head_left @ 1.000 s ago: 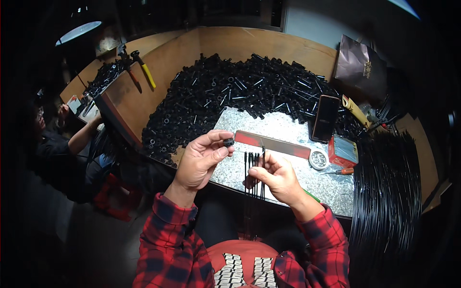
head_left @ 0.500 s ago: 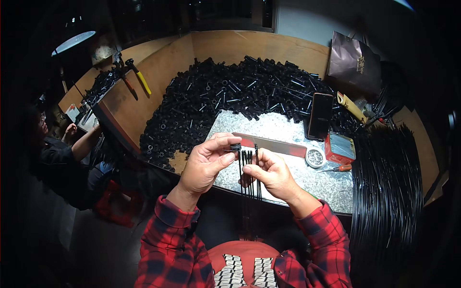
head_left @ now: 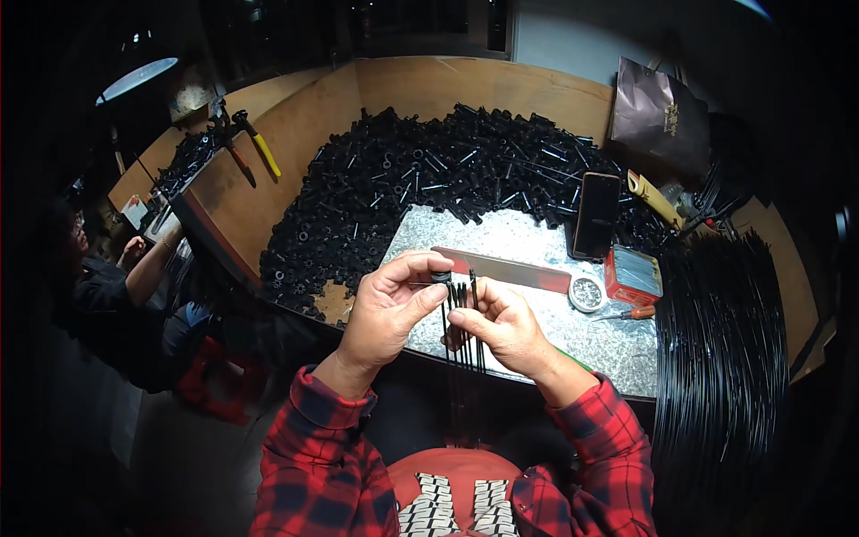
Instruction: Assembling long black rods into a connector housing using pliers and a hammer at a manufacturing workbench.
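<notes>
My left hand (head_left: 378, 315) pinches a small black ribbed cylindrical part (head_left: 440, 277) between thumb and fingers. A thin wire-like end sticks out beside it, toward the palm. In my right hand (head_left: 508, 333) is a bunch of thin black rods (head_left: 461, 351), held upright with the thumb across them. One rod stands higher than the others, near the right fingers. The rods' upper ends are close to the left fingertips, and their lower ends fade into the dark below the table edge. Whether the black part touches a rod I cannot tell.
Behind my hands lies a big heap of black cylindrical parts (head_left: 420, 170). On the speckled board (head_left: 591, 345) are a flat metal bar (head_left: 528, 273), a round white dish (head_left: 587, 293), a red box (head_left: 633, 277) and a screwdriver (head_left: 640, 313). A phone (head_left: 597, 215) leans behind; long black rods (head_left: 720, 349) hang right. A co-worker (head_left: 116, 304) sits left.
Both my hands keep their grips, and the rods have shifted very slightly left. At the left, the co-worker's forearm has moved a little.
</notes>
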The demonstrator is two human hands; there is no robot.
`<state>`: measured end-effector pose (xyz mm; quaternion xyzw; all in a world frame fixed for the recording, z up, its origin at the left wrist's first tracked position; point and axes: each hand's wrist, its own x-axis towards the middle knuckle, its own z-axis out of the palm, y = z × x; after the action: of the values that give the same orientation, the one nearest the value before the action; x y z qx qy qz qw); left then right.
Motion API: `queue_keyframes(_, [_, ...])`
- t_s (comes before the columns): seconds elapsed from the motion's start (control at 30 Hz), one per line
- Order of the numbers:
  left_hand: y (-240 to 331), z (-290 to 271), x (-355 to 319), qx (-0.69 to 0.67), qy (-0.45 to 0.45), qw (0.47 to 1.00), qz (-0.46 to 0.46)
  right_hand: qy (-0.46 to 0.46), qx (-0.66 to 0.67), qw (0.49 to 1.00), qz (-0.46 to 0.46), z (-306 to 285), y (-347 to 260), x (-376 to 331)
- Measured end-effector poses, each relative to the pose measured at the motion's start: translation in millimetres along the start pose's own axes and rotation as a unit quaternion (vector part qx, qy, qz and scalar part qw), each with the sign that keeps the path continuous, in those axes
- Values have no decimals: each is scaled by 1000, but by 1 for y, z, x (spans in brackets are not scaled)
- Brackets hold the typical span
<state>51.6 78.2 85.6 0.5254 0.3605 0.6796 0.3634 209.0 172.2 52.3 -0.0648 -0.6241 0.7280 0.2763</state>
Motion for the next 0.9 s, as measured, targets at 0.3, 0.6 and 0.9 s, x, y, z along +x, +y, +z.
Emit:
queue_keyframes(0.3, [-8,-2,-3,-30,-5,1000,3,-31,-50,998,-19,1,-6,-3])
queue_keyframes(0.6, [-8,-2,-3,-52,-11,999,-5,-64,11,998,8,-5,-4,-2])
queue_keyframes(0.9, [-7,-3,-3,-77,-35,996,-6,-77,33,996,21,-2,-11,-1])
